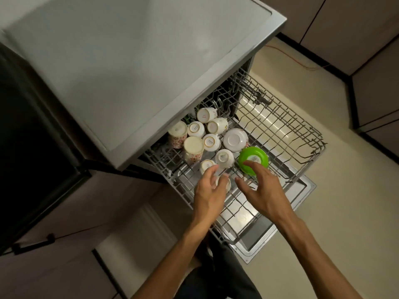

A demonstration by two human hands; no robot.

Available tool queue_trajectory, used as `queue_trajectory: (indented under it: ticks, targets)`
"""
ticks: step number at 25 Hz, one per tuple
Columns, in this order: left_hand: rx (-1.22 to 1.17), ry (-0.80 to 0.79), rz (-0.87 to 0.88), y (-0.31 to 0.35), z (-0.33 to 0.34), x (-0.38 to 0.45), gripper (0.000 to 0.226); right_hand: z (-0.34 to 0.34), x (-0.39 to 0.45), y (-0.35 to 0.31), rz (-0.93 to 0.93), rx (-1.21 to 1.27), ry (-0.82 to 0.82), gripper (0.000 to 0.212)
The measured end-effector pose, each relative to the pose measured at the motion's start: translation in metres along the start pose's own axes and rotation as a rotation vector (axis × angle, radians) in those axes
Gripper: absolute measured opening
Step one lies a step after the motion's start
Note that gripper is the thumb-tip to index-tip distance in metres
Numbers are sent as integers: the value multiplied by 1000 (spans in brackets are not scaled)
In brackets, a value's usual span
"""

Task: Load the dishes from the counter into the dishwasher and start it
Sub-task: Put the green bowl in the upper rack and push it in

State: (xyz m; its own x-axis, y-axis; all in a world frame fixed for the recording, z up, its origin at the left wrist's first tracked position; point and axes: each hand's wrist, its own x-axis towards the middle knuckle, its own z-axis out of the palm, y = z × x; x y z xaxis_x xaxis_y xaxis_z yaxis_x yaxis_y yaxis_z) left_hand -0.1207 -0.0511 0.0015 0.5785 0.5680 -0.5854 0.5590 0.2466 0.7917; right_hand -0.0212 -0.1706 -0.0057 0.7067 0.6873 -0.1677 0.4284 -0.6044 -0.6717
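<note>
Dishwasher door is down and the upper rack [287, 117] is pulled out across the centre and right of the frame. Its left part is already loaded with upturned crockery: several white cups [210, 142] with printed bases, two taller floral tumblers [193, 148], a white bowl [235, 140] bottom-up, and a green bowl [253, 159] bottom-up at the right edge of the group. The right part of the rack holds nothing visible. Left hand [208, 196] sits just below centre, fingers spread and only loosely bent, over a small white cup [224, 184] in the near row; fingertips appear to touch or just clear it, and no firm grasp is evident. Right hand [264, 192] is beside it, fingers extended and relaxed, holding nothing, with fingertips close to the near rim of the green bowl; contact cannot be confirmed. The grey counter top [129, 61] filling the upper left shows no dishes in the part visible, so counter loading looks largely done, though the rest of the counter is out of view. Judged remaining: settle the last pieces, slide the rack in, close the door, start the cycle. Cup bases carry a small ringed maker's mark; the lettering is too small and blurred to read. No other legible writing.
</note>
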Motion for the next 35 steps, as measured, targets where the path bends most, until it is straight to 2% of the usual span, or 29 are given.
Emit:
queue_trajectory:
  ticks: [9, 13, 18, 22, 28, 35]
  targets:
    - [148, 39, 197, 7, -50, -117, 43, -26, -73, -82, -102, 109, 99, 44]
    - [150, 24, 179, -11, -51, -156, 44, -41, -110, -92, -66, 188, 156, 40]
    - [132, 37, 191, -23, -43, -179, 44, -53, -142, -84, -59, 156, 154, 38]
    - [122, 75, 186, -17, -21, -188, 45, -67, -150, -65, -118, 91, 89, 40]
    - [42, 216, 213, 0, 37, -186, 44, -110, -144, -23, -202, 56, -28, 41]
    - [-94, 391, 98, 1, 124, -191, 41, -164, -126, 26, -302, 72, -178, 39]
